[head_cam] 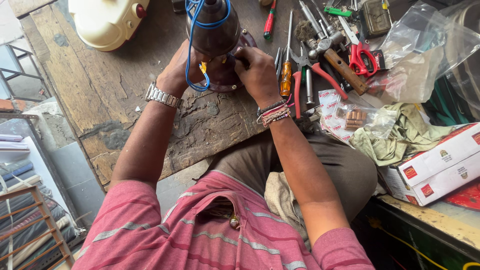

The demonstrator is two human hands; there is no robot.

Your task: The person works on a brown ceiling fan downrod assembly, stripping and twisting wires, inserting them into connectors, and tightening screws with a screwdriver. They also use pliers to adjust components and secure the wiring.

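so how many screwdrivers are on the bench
2 clearly: an orange-handled screwdriver just right of the right hand, and a red-and-green-handled screwdriver at the top beside the dark motor housing. More may be hidden in the tool pile.

**Hidden and cut-off parts**

The dark brown round metal housing (215, 35) is cut by the top edge. The left hand (177, 70) hides its side, and both hands' fingertips cannot be seen. The cream plastic casing (102, 20) is also cut off.

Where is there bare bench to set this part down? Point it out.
Bare wood lies left of the left hand, below the cream housing. Right of the right hand, screwdrivers, pliers and bags crowd the workbench.
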